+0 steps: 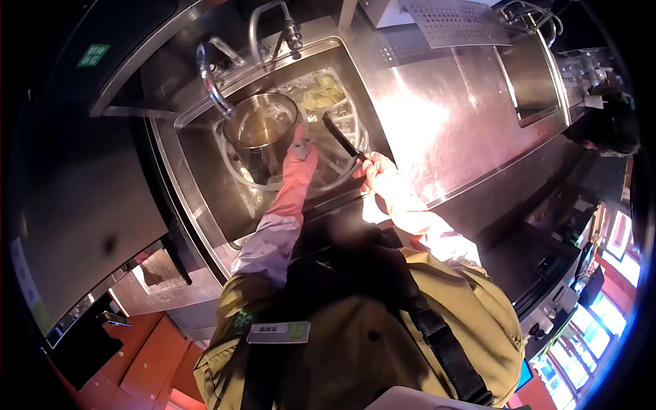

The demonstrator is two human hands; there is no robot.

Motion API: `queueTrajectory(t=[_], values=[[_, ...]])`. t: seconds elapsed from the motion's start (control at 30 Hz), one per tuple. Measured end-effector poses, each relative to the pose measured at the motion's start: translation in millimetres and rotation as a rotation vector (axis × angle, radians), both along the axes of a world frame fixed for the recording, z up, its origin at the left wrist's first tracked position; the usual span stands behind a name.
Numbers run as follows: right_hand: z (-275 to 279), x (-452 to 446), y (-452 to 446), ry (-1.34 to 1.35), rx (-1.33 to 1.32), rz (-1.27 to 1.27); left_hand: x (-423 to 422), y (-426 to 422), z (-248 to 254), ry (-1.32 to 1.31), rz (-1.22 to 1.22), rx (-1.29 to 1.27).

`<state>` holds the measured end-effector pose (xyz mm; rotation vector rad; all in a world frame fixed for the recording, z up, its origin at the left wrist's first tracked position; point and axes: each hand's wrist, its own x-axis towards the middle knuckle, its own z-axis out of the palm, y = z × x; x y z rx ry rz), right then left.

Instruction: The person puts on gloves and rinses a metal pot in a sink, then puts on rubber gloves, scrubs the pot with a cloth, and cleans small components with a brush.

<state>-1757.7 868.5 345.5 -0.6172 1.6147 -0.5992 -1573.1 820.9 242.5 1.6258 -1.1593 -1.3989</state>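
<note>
A deep steel pot (254, 146) with liquid in it stands tilted in the sink (205, 198), inside a large round pale tub (335, 183). My left hand (299, 152), in a pink glove, is closed at the pot's right rim; its fingertips are partly hidden. My right hand (377, 171), also gloved, is closed around the near end of a slim black stick-like tool (342, 137), whose far end points up and left over the tub. Beyond it lies a yellow-green cloth (324, 93) among suds.
Two metal faucets, one chrome (213, 85) and one with a sprayer (292, 34), rise behind the sink. A steel counter (437, 116) extends right, with a perforated metal sheet (454, 20) at its back. A person in dark clothing (611, 123) is at the far right.
</note>
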Motion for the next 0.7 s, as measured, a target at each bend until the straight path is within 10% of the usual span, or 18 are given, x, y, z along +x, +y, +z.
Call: queueTrajectory(t=[0.13,0.27,0.47,0.7], values=[[0,9,-6,0.01,-0.025,0.024,-9,2,-24,0.212,0.057,-0.151],[23,27,-8,-0.078,-0.094,-0.045,-2,11,-40,-0.189,-0.057,-0.615],[19,35,-6,0.146,-0.225,0.198,-1,15,8,0.114,-0.246,0.029],[8,44,-4,0.236,-0.212,0.372,-6,22,43,0.586,0.057,-0.038]])
